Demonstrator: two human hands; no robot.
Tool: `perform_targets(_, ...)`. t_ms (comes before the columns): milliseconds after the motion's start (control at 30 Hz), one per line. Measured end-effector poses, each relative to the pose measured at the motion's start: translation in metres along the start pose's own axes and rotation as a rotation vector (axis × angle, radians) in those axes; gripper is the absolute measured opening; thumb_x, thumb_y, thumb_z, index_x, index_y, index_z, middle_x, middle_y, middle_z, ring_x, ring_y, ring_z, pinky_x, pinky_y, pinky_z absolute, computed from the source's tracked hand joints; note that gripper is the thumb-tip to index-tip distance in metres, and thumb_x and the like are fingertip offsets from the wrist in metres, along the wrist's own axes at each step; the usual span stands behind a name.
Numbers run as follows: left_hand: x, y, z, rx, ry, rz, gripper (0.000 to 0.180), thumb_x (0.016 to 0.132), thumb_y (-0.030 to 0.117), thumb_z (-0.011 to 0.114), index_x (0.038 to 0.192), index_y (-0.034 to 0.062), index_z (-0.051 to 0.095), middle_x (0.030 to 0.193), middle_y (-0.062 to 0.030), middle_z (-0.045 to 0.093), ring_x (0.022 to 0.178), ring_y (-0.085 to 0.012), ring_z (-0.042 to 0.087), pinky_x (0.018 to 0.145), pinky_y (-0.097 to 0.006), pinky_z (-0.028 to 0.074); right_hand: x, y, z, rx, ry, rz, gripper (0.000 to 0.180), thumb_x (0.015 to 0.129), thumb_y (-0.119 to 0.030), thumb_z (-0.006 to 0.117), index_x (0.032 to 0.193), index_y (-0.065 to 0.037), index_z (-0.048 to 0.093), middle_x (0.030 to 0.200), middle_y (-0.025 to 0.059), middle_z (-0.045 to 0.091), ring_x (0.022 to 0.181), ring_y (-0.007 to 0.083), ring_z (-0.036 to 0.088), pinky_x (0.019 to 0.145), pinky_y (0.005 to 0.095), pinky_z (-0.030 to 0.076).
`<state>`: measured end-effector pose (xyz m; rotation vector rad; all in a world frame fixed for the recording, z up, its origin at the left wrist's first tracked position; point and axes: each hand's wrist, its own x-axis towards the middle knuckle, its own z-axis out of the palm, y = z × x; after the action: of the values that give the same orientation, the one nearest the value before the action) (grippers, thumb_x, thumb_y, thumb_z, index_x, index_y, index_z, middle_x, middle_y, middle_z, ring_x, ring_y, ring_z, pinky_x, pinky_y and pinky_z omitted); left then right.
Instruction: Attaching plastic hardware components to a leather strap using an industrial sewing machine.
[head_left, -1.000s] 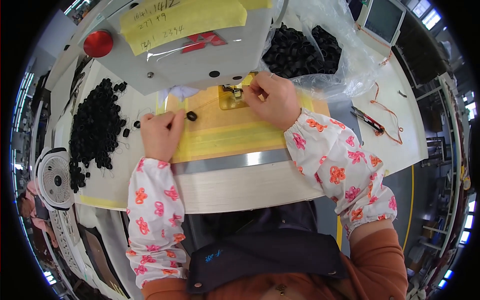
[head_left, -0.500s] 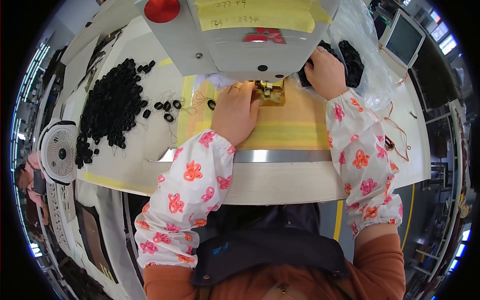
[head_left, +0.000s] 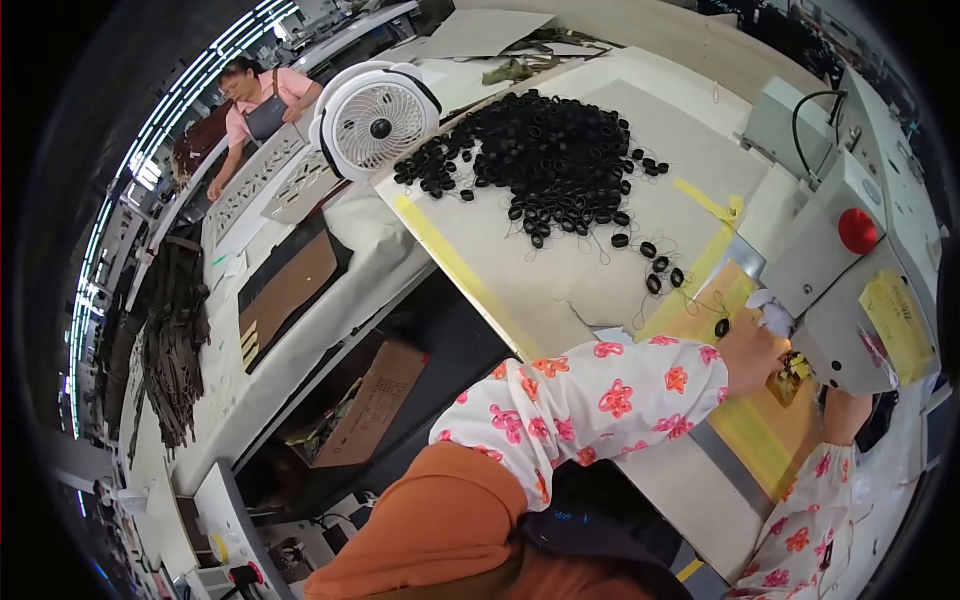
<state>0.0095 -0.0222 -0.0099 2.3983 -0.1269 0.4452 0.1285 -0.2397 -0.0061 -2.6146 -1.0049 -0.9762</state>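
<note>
Black loop in head view: on yellow-taped board, just beside your left hand. Can't tell if left hand pinches. Machine hides fingers of right hand; can't tell grip. Keep fingertips clear of metal foot.

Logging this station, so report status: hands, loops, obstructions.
Left hand at the needle plate, grip unclear. Right hand partly hidden behind the machine head. One black loop near the left fingers; loop pile farther left.
</note>
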Motion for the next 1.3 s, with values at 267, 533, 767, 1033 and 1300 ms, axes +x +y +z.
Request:
perform_targets(267, -0.002, -0.001, -0.01, -0.223, -0.026, -0.062, 0.012, 0.076, 0.016, 0.053, 0.078, 0.0061, 0.058, 0.071, -0.0119, 0.059, 0.07, -0.0284, 0.059, 0.059, -0.04, 0.045, -0.01, -0.07, -0.035, 0.676, -0.05, 0.312, 0.02, 0.072, 0.002, 0.054, 0.092, 0.003, 0.054, 0.075, 0.0115, 0.053, 0.059, 0.0202, 0.047, 0.056, 0.0285, 0.04)
perform_targets(533, -0.006, 0.004, -0.017, -0.223, -0.147, 0.024, 0.04, 0.062, 0.05, 0.061, 0.063, 0.0094, 0.06, 0.058, -0.0084, 0.059, 0.057, -0.0274, 0.058, 0.056, -0.038, 0.046, -0.017, -0.122, -0.046, 0.545, -0.123, 0.135, 0.03, 0.069, 0.007, 0.054, 0.097, -0.001, 0.049, 0.078, 0.0085, 0.053, 0.063, 0.0165, 0.05, 0.057, 0.0252, 0.041)
perform_targets(767, -0.011, 0.003, -0.02, -0.176, -0.183, 0.038, 0.041, 0.065, 0.051, 0.06, 0.065, 0.0092, 0.062, 0.062, -0.0103, 0.06, 0.061, -0.028, 0.06, 0.055, -0.038, 0.045, -0.017, -0.133, -0.053, 0.555, -0.131, 0.018, 0.031, 0.067, 0.009, 0.053, 0.097, -0.001, 0.049, 0.085, 0.014, 0.054, 0.072, 0.0289, 0.055, 0.063, 0.0337, 0.044)
perform_targets(1033, -0.001, 0.005, -0.019, -0.226, -0.222, 0.095, 0.025, 0.07, 0.035, 0.061, 0.074, 0.0107, 0.063, 0.067, -0.01, 0.061, 0.065, -0.0277, 0.059, 0.058, -0.037, 0.045, -0.016, -0.128, -0.062, 0.544, -0.14, -0.058, 0.027, 0.071, 0.008, 0.055, 0.097, 0.001, 0.049, 0.087, 0.0168, 0.054, 0.072, 0.0315, 0.056, 0.059, 0.0358, 0.045)
perform_targets(1300, 0.006, 0.001, -0.028, -0.232, -0.287, 0.01, 0.024, 0.071, 0.029, 0.062, 0.084, 0.0099, 0.064, 0.069, -0.0086, 0.062, 0.064, -0.0226, 0.06, 0.058, -0.033, 0.046, -0.016, -0.114, -0.04, 0.946, -0.133, 0.417, 0.02, 0.066, 0.0, 0.067, 0.082, 0.0, 0.055, 0.068, 0.0083, 0.059, 0.057, 0.0154, 0.057, 0.053, 0.0264, 0.046)
